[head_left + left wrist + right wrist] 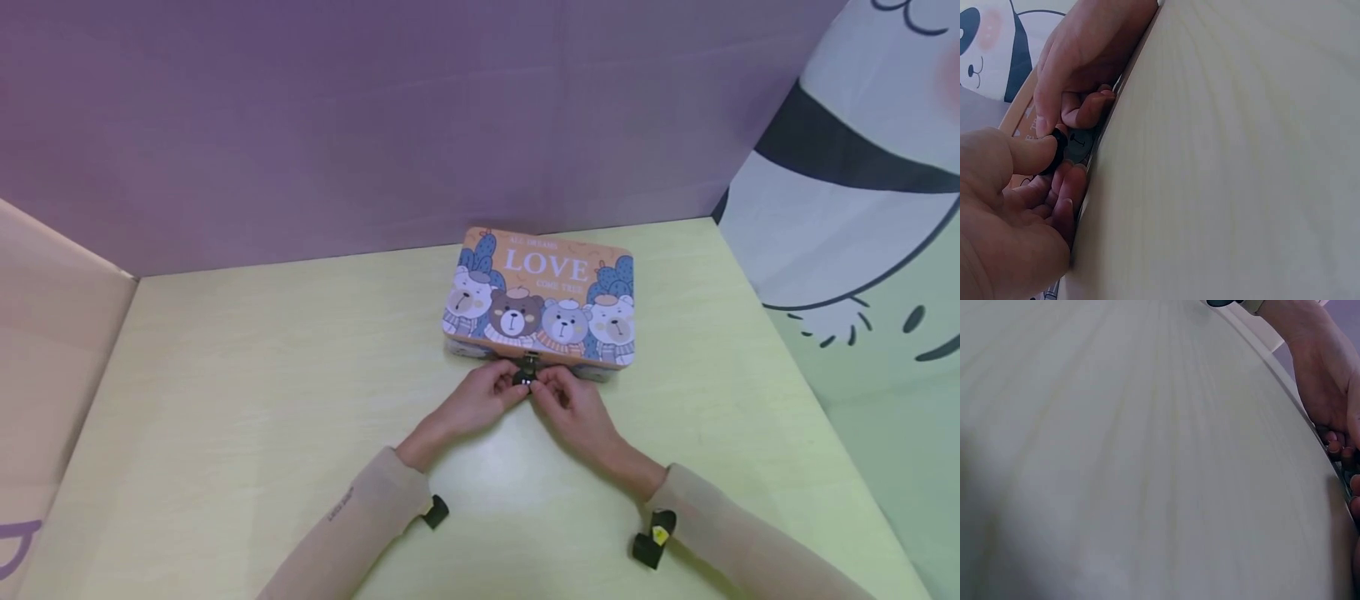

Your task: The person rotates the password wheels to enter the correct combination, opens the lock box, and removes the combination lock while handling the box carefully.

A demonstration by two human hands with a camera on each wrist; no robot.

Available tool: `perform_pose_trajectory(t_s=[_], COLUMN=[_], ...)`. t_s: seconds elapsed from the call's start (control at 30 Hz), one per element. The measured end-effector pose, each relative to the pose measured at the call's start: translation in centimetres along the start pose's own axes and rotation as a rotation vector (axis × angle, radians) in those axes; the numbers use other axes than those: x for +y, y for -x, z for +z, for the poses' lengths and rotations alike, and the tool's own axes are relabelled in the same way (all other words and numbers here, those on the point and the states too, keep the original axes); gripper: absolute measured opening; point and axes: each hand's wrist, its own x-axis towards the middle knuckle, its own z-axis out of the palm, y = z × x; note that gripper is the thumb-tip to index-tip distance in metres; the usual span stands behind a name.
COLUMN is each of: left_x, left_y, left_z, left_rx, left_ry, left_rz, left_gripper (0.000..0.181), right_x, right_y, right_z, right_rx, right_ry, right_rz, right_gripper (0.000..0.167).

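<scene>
A tin box (540, 283) with an orange lid, cartoon bears and the word LOVE lies on the table. At the clasp (531, 357) on its front side is a small black padlock (524, 379). My left hand (476, 402) pinches the padlock from the left, and my right hand (579, 415) pinches it from the right. In the left wrist view, the left thumb presses on the round black padlock body (1055, 152), with fingers curled behind it. Fingers partly cover the padlock. The right wrist view shows mostly table, with both hands at its right edge.
The pale wooden table (262, 400) stretches out around the box. Behind it rises a purple wall (360, 133). A panel with a panda drawing (847, 208) stands along the right side, and a pale panel (60, 333) along the left.
</scene>
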Motion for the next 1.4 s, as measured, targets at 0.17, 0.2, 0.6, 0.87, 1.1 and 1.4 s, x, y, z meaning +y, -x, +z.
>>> perform_pose_trajectory(t_s=[0.17, 0.2, 0.6, 0.87, 1.1, 1.4], left_x=[-0.03, -0.01, -0.01, -0.04, 0.0, 0.08], left_y=[-0.03, -0.01, -0.17, -0.17, -0.09, -0.09], left_z=[0.08, 0.08, 0.15, 0.09, 0.03, -0.04], left_rx=[0.004, 0.005, 0.019, 0.014, 0.008, 0.007], left_ry=[0.0, -0.001, -0.024, -0.012, -0.006, -0.018], left_rz=[0.002, 0.004, 0.025, 0.023, 0.006, 0.008], left_gripper=[0.016, 0.016, 0.011, 0.012, 0.012, 0.013], right_x=[-0.05, -0.06, 0.04, -0.06, -0.11, -0.13], right_y=[0.06, 0.07, 0.08, 0.05, 0.02, -0.04], right_z=[-0.01, -0.02, 0.0, -0.05, -0.06, -0.08], right_rx=[-0.003, -0.002, 0.017, 0.016, 0.01, 0.015], right_ry=[0.0, 0.0, 0.018, 0.024, 0.017, 0.014], right_rz=[0.013, 0.013, -0.031, -0.026, -0.022, -0.029], right_gripper=[0.009, 0.009, 0.007, 0.008, 0.008, 0.008])
